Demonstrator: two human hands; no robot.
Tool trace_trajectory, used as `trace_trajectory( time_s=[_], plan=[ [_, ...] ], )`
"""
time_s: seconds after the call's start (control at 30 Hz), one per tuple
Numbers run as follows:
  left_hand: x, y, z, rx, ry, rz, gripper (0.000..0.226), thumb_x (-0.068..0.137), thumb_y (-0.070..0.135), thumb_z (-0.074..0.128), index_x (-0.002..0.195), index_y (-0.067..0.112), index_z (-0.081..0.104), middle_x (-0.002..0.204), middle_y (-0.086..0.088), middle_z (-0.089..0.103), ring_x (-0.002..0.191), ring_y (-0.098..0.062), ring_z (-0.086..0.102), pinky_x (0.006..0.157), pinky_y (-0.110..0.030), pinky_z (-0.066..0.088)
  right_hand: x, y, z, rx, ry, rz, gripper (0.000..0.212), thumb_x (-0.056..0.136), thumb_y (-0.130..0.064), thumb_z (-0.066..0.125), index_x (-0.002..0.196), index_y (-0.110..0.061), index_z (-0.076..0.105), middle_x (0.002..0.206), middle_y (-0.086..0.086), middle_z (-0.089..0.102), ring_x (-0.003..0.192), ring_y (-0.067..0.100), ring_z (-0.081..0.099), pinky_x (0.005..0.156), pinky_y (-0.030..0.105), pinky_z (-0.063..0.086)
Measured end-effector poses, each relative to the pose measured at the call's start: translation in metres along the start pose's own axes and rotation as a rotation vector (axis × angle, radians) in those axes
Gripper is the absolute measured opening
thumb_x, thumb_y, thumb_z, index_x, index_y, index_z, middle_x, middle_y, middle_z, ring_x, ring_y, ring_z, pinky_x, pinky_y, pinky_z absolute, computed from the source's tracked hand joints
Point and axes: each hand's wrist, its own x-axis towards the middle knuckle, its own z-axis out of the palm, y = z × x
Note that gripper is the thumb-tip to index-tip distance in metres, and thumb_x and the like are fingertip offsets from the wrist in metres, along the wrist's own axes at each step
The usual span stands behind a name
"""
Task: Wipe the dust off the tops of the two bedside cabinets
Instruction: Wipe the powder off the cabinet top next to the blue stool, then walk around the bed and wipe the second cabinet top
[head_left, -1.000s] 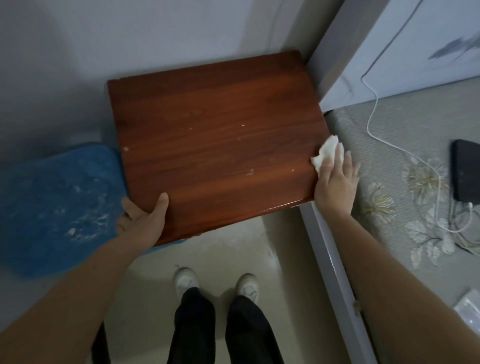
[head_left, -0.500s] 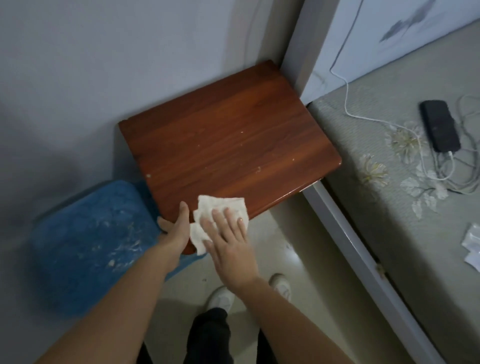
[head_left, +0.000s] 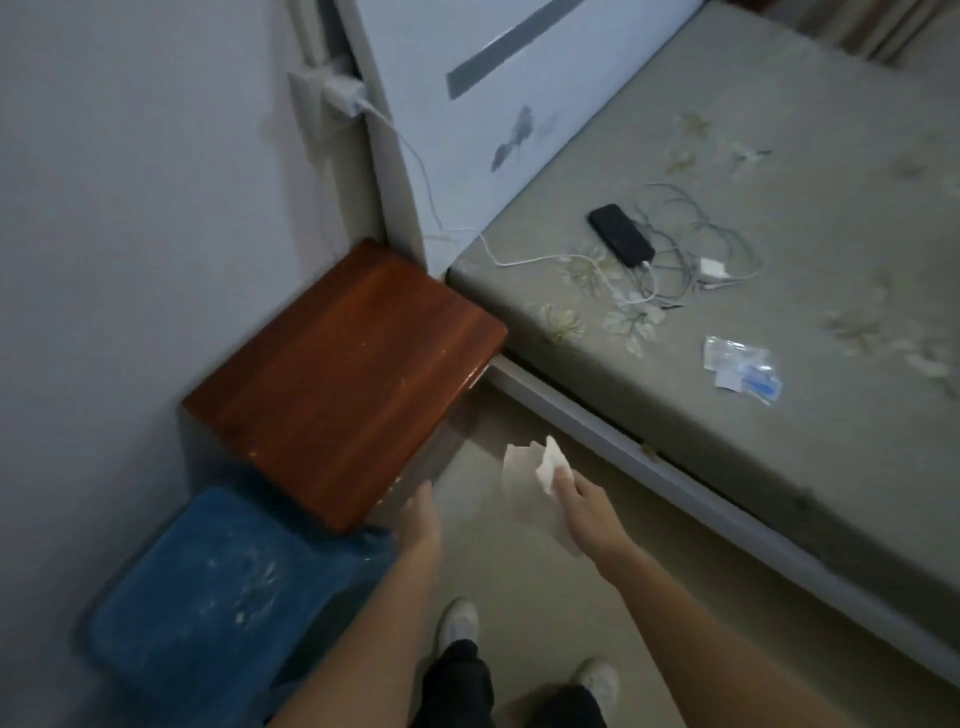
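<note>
A reddish-brown wooden bedside cabinet (head_left: 343, 374) stands in the corner between the grey wall and the bed. Its top is bare, with a few pale specks. My right hand (head_left: 582, 499) is in the air over the floor, right of the cabinet's front, pinching a crumpled white tissue (head_left: 550, 462). My left hand (head_left: 421, 514) hovers just off the cabinet's near front corner, fingers loosely extended, touching nothing. Only this one cabinet is in view.
A blue fuzzy stool cover (head_left: 208, 587) sits left of the cabinet. The bed (head_left: 753, 415) on the right holds a black phone (head_left: 621, 235), tangled white cables (head_left: 691, 260) and a plastic packet (head_left: 743, 366). A charger (head_left: 343, 96) is plugged into the wall. My shoes (head_left: 460, 623) are on the floor.
Both hands have come off the cabinet top. The right hand lifted the tissue away to the right over the floor, and the view swung towards the bed.
</note>
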Motion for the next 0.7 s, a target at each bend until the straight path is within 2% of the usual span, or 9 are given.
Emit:
trace_trajectory(
  time_s=[0.07,0.17,0.27,0.37,0.5,0.57,0.7],
  plan=[
    [-0.019,0.001,0.048,0.196,-0.083,0.053,0.053,0.098,0.039,0.034,0.136,0.005,0.047,0.141,-0.016,0.048,0.129,-0.032,0.044,0.110,-0.041,0.033,-0.025,0.011,-0.053,0.070,0.105,0.016,0.027,0.102,-0.035,0.033,0.107,-0.022,0.056,0.087,-0.003,0.061,0.077,0.014,0.058,0.069,0.030,0.047],
    [-0.071,0.002,0.129,0.441,-0.255,0.170,0.050,0.097,0.041,0.038,0.134,0.010,0.049,0.136,-0.013,0.051,0.126,-0.032,0.045,0.108,-0.040,0.033,-0.064,0.043,-0.132,0.189,0.289,0.051,0.034,0.102,-0.034,0.035,0.118,-0.016,0.059,0.103,0.005,0.062,0.085,0.015,0.058,0.069,0.028,0.046],
    [-0.151,-0.003,0.212,0.700,-0.459,0.391,0.046,0.098,0.039,0.038,0.133,0.012,0.049,0.136,-0.013,0.051,0.125,-0.031,0.046,0.103,-0.039,0.036,-0.112,0.087,-0.205,0.303,0.497,0.084,0.036,0.101,-0.033,0.039,0.110,-0.011,0.065,0.106,0.008,0.065,0.091,0.019,0.060,0.070,0.027,0.046],
    [-0.221,-0.030,0.293,1.025,-0.647,0.653,0.046,0.100,0.036,0.032,0.134,0.010,0.049,0.140,-0.011,0.048,0.128,-0.031,0.043,0.107,-0.038,0.033,-0.169,0.138,-0.268,0.397,0.717,0.107,0.035,0.100,-0.030,0.041,0.099,-0.009,0.068,0.092,0.003,0.066,0.081,0.014,0.057,0.066,0.026,0.043],
    [-0.306,-0.103,0.383,1.386,-0.850,0.992,0.043,0.101,0.032,0.028,0.133,0.014,0.049,0.142,-0.010,0.046,0.127,-0.031,0.043,0.106,-0.038,0.032,-0.248,0.226,-0.330,0.509,0.993,0.157,0.033,0.097,-0.029,0.047,0.074,-0.015,0.066,0.069,-0.003,0.059,0.066,0.013,0.051,0.061,0.030,0.038],
    [-0.349,-0.149,0.417,1.505,-0.930,1.131,0.041,0.100,0.030,0.030,0.130,0.012,0.051,0.141,-0.011,0.049,0.126,-0.032,0.044,0.105,-0.037,0.032,-0.288,0.274,-0.354,0.545,1.089,0.202,0.036,0.096,-0.029,0.050,0.066,-0.012,0.061,0.061,-0.002,0.053,0.061,0.014,0.046,0.058,0.030,0.034],
    [-0.430,-0.238,0.478,1.598,-1.079,1.253,0.039,0.099,0.029,0.033,0.124,0.008,0.055,0.132,-0.014,0.054,0.121,-0.034,0.046,0.101,-0.037,0.035,-0.367,0.363,-0.408,0.592,1.251,0.278,0.041,0.095,-0.032,0.052,0.074,0.002,0.061,0.064,0.002,0.053,0.061,0.015,0.047,0.055,0.029,0.034]
  ],
)
